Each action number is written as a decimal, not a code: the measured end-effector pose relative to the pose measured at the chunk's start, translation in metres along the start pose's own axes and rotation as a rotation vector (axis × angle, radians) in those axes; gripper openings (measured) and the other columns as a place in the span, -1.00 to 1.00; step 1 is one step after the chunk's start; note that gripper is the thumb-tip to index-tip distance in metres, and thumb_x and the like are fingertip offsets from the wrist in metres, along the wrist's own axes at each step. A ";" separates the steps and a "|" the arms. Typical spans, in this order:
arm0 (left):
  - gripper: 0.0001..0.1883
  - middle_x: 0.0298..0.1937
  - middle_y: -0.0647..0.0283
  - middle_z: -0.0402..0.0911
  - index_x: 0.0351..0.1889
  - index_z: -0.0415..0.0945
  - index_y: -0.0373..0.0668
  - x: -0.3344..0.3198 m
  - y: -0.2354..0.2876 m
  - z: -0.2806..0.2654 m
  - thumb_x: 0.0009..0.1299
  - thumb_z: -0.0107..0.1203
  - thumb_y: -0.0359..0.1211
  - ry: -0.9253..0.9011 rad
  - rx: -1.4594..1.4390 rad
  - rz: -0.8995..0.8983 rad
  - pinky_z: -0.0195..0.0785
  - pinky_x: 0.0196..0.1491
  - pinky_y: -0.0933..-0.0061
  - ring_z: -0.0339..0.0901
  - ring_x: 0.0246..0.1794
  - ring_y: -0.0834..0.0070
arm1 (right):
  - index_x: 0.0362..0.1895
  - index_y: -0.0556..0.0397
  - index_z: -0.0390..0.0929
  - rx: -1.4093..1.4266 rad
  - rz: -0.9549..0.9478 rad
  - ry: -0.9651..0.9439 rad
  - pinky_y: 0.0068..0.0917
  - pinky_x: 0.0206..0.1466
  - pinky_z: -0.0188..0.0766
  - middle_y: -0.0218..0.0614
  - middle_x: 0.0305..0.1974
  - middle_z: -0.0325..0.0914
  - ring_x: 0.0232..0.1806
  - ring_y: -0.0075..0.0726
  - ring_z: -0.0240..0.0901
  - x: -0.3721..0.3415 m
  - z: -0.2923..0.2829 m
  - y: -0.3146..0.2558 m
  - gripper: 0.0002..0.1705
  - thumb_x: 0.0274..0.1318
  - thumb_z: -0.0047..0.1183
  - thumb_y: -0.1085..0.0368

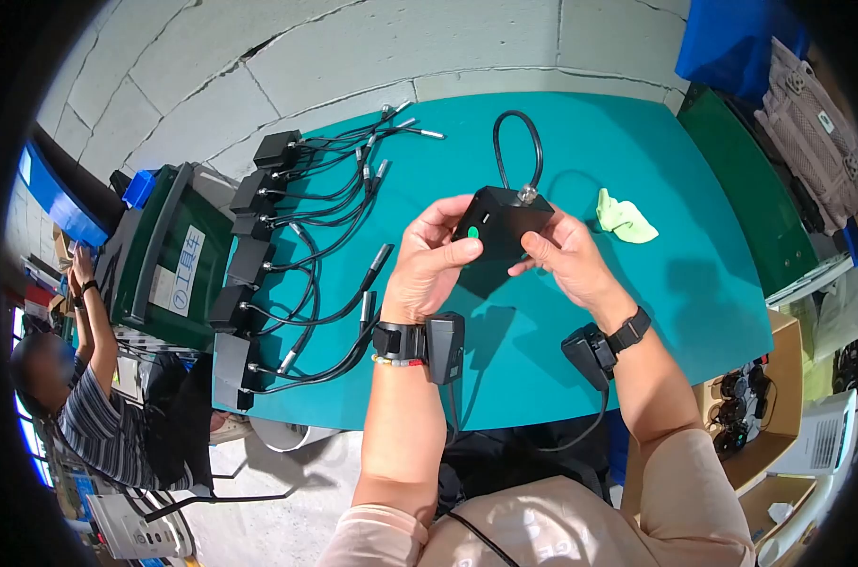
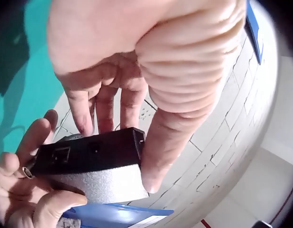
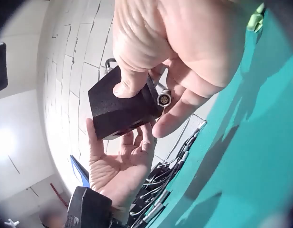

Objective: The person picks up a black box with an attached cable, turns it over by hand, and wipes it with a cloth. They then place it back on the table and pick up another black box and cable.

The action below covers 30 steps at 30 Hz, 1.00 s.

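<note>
Both hands hold up a black box [image 1: 505, 219] with a small green round sticker [image 1: 473, 232] on one face. The left hand [image 1: 431, 253] grips its left side, thumb along the near face. At the opposite side the right hand [image 1: 573, 253] holds it, thumb pressed on the black surface, as the right wrist view also shows. A black cable [image 1: 518, 115] loops up from the box. Its round metal plug [image 3: 164, 99], with pins visible inside, sits by the right fingers. Rectangular port openings [image 2: 62, 155] show along one face in the left wrist view.
Several similar black boxes [image 1: 251, 263] with cables line the left side of the green table [image 1: 627, 331]. A yellow-green cloth [image 1: 626, 217] lies to the right. A dark green case [image 1: 169, 255] stands left, near another person [image 1: 108, 406]. A cardboard box [image 1: 779, 378] is at lower right.
</note>
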<state>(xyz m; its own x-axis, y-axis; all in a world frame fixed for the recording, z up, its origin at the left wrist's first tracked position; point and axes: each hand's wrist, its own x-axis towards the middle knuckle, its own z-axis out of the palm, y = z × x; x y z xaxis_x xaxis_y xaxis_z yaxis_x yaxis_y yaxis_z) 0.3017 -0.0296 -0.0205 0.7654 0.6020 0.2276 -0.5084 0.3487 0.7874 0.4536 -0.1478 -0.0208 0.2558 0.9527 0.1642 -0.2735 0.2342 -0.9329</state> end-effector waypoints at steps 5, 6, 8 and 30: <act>-0.58 -0.17 0.26 0.57 -0.10 0.50 -0.23 -0.002 0.000 0.003 0.03 0.28 -0.53 -0.021 -0.029 -0.053 0.30 0.03 0.47 0.46 -0.11 0.54 | 0.09 0.07 0.32 0.013 0.079 -0.014 -0.46 -0.25 0.53 -0.38 -0.10 0.44 -0.08 -0.45 0.39 -0.001 0.002 -0.001 -0.50 0.08 0.11 0.18; -0.58 -0.17 0.26 0.57 -0.10 0.50 -0.23 -0.002 0.000 0.003 0.03 0.28 -0.53 -0.020 -0.029 -0.052 0.30 0.03 0.47 0.46 -0.11 0.54 | 0.09 0.07 0.32 0.011 0.078 0.005 -0.48 -0.28 0.51 -0.36 -0.10 0.44 -0.12 -0.45 0.41 -0.001 0.002 0.001 -0.49 0.08 0.11 0.17; -0.57 -0.14 0.26 0.56 -0.07 0.48 -0.23 -0.001 -0.001 0.002 0.05 0.26 -0.53 -0.032 -0.022 -0.047 0.31 0.02 0.47 0.46 -0.10 0.54 | 0.09 0.08 0.32 0.010 0.076 0.021 -0.50 -0.31 0.50 -0.35 -0.10 0.44 -0.16 -0.45 0.43 0.000 0.002 0.002 -0.49 0.08 0.11 0.17; -0.72 -0.27 0.18 0.42 0.00 0.32 -0.34 0.011 -0.020 -0.010 0.44 -0.27 -0.38 0.280 -0.401 -0.290 0.27 -0.48 0.69 0.34 -0.46 0.56 | 0.02 0.07 0.42 -0.302 -0.122 0.103 -0.69 -0.46 0.31 -0.43 -0.35 0.45 -0.46 -0.63 0.38 -0.004 0.006 -0.005 -0.63 0.07 0.05 0.37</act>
<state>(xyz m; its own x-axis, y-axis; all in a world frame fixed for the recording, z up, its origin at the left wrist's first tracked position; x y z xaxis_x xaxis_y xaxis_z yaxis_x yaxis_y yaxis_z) 0.3162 -0.0223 -0.0392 0.7900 0.5895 -0.1685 -0.4453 0.7406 0.5032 0.4482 -0.1512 -0.0150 0.3662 0.8930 0.2615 0.0478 0.2626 -0.9637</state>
